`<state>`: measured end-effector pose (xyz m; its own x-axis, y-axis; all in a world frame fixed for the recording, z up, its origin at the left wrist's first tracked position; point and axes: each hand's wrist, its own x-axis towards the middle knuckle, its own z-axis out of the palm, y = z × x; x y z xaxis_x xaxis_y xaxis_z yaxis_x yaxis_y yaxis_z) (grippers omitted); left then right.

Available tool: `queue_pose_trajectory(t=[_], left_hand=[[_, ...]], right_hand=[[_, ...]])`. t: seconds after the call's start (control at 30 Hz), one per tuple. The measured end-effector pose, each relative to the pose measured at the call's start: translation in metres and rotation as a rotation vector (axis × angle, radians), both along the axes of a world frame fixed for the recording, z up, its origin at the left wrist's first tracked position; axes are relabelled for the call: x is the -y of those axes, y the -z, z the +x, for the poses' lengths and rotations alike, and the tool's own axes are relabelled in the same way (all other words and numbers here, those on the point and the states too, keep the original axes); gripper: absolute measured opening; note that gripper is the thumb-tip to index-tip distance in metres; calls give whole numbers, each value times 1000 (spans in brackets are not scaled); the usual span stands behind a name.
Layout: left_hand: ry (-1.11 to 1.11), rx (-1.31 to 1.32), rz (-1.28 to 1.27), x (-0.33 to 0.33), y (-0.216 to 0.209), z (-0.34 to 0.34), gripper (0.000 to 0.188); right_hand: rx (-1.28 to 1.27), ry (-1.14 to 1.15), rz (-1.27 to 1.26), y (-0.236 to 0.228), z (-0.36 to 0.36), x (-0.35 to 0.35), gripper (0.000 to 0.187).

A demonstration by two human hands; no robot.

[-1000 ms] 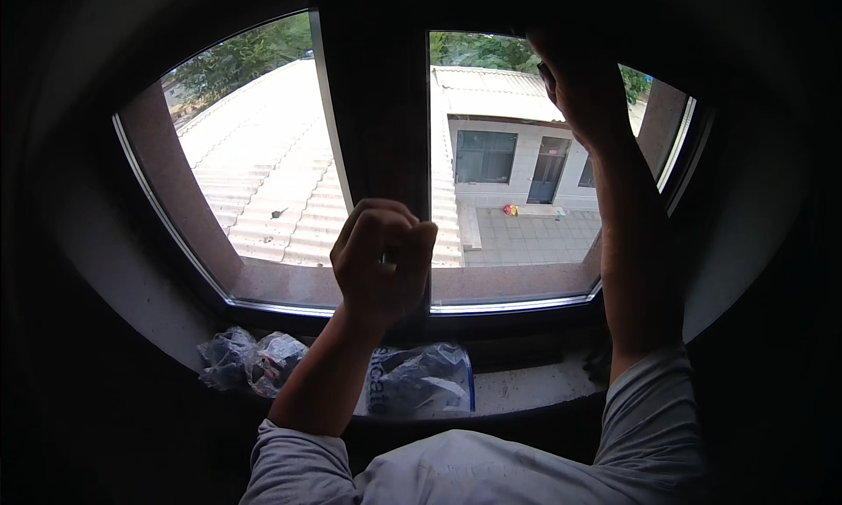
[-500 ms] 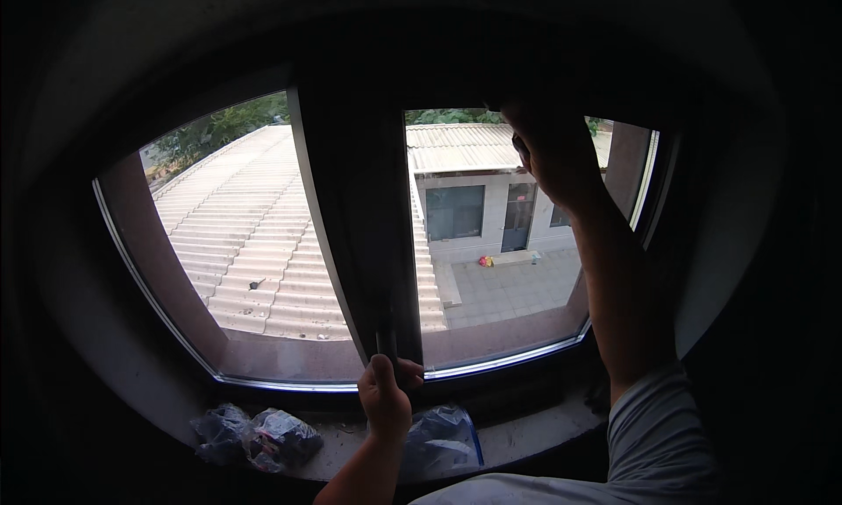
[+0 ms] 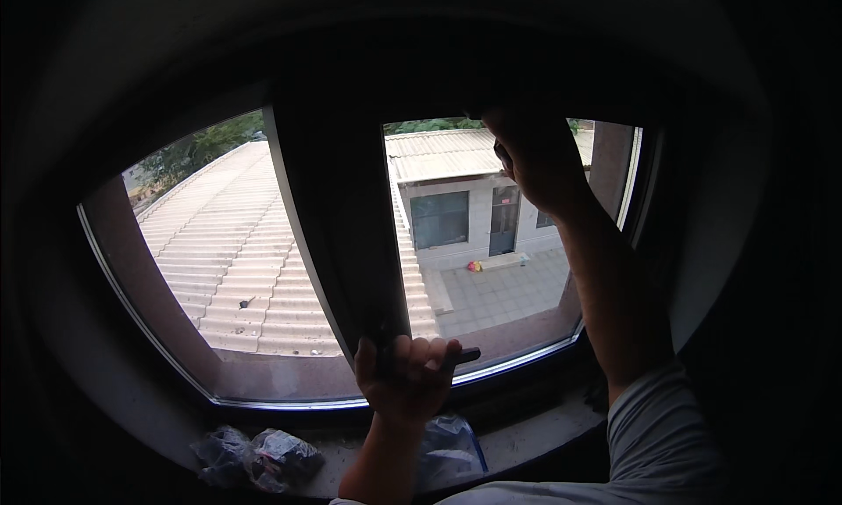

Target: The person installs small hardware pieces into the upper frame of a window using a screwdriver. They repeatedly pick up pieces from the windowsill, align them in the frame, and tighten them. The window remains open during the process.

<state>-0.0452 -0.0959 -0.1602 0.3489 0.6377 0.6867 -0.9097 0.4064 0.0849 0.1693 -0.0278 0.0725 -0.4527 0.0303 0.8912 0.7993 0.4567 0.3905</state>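
Low on the dark middle post of the window [image 3: 338, 242], my left hand [image 3: 408, 378] is wrapped round the window handle [image 3: 467, 356]. The dark end of that handle sticks out past my fingers, pointing right and lying nearly level. Up at the top edge of the right pane, my right hand [image 3: 531, 150] is raised against the frame with its fingers curled. A small dark shape shows at its palm side, but shadow hides what it is. The fingertips are lost in the dark top frame.
On the pale sill [image 3: 535, 444] lie two crumpled plastic bags [image 3: 281, 459] at the left and a clear bag with a blue edge [image 3: 452, 448] near my left forearm. Through the panes show a corrugated roof [image 3: 237, 259] and a paved yard [image 3: 500, 286] with a building.
My left hand has turned the window handle from upright to nearly level, pointing right. My right hand stays up at the top frame. The view has shifted slightly.
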Motion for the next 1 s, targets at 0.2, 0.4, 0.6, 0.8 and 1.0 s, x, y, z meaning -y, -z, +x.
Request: queue_pose_trajectory(t=[0.2,0.4,0.6,0.8,1.0], left_hand=[[-11,-97,37,-5,5,-9,46],[-27,-95,72,-6,4,-10,42],[-20,-96,38,-6,4,-6,43],[-36,-65,-26,-3,5,-4,39],[-32,-59,98,-5,5,-1,42]], right_hand=[[-36,-41,-34,-2,-9,3,12],[-64,-67,-23,-4,-11,2,15],[-190,-319,-210,-3,-5,-2,25],[-202,-312,-204,-2,-7,0,27],[-34,-27,207,-7,-7,-6,30]])
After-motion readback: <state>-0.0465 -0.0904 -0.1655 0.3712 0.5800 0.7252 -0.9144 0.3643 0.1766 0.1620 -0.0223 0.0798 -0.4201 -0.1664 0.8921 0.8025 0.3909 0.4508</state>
